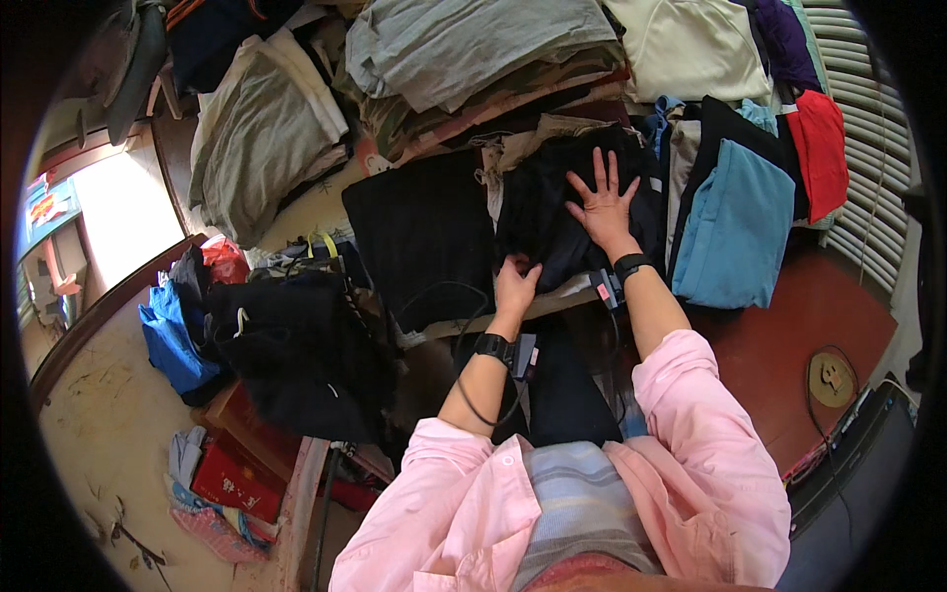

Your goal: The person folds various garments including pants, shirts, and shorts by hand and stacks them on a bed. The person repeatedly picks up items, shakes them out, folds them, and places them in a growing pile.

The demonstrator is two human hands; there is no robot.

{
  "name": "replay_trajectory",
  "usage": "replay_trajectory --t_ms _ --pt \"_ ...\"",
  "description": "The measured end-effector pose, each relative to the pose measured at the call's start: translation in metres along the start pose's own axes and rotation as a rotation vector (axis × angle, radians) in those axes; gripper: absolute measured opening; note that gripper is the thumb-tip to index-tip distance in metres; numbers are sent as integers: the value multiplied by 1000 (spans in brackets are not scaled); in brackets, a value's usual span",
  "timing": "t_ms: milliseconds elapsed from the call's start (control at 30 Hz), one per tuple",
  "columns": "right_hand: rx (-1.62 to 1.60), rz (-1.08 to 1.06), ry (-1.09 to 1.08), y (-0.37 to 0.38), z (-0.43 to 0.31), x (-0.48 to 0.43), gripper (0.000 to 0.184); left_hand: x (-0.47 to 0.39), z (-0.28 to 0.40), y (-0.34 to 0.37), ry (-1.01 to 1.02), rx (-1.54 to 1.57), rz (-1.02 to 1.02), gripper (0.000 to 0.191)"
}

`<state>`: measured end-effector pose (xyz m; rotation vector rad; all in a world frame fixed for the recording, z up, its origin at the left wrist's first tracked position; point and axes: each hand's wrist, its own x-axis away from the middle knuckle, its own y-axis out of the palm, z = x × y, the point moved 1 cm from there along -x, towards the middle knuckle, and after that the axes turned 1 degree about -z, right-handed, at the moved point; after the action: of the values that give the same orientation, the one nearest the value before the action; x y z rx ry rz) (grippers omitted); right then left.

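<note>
A dark garment (547,200) lies folded in front of me, with crumpled beige cloth at its far edge. My right hand (608,203) rests palm down on it, fingers spread wide. At its near left corner is my left hand (518,287), with the fingers curled and partly hidden against the cloth; whether they pinch it does not show. Left of that garment is a flat black folded garment (422,237), close to my left hand. Each wrist carries a black strap with a small device and a cable.
Beyond my hands rises a pile topped by a grey garment (473,44). Folded light-blue cloth (736,229) and red cloth (817,155) lie to the right. Black clothing (296,355) and a blue bag (174,337) are at left. A red box (240,473) sits lower down.
</note>
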<state>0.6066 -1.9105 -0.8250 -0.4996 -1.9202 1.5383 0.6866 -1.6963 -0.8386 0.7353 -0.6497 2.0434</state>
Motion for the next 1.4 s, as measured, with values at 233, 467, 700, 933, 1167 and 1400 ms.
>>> replay_trajectory --t_ms 233,467,700,933,1167,1400 --pt "-44 162 8 -34 -36 65 67 58 -9 -49 108 -168 -70 34" --pt "120 -550 240 -59 -77 156 73 176 -2 -133 93 33 -469 29" --pt "-228 -234 -383 -162 -184 73 41 314 18 -247 236 405 4 29" --pt "-442 -452 -972 -198 -413 120 33 545 -88 -258 362 854 1095 21" --pt "44 -846 -1686 -174 -574 336 42 809 -208 -179 309 826 2061 19" --pt "466 -884 -2067 -143 -730 601 47 1016 -345 -82 151 898 2554 18"
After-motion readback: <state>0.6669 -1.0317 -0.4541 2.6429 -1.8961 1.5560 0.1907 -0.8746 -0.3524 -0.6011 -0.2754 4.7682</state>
